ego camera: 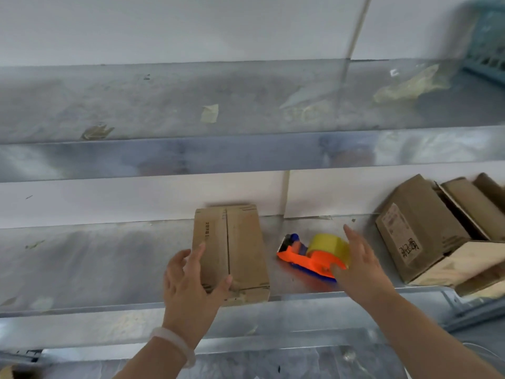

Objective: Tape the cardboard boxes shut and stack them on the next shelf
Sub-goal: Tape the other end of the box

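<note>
The flat brown cardboard box (231, 253) lies on the lower metal shelf (82, 258), long axis running front to back, its centre seam untaped. The left hand (191, 283) rests on its near left corner, fingers spread and pressed flat on the top. The orange tape dispenser with yellow roll (314, 255) sits just right of the box. The right hand (360, 263) is nearest it, fingers apart over the roll, grip apparently not yet closed. Taping is judged to follow once the dispenser is grasped.

White panelled wall (191, 28) behind, vertical seam (358, 28) visible, two galvanised metal shelves (136, 105), surfaces scuffed with stuck tape scraps (210, 113), teal plastic crate (489, 45) upper right, lighting even.
</note>
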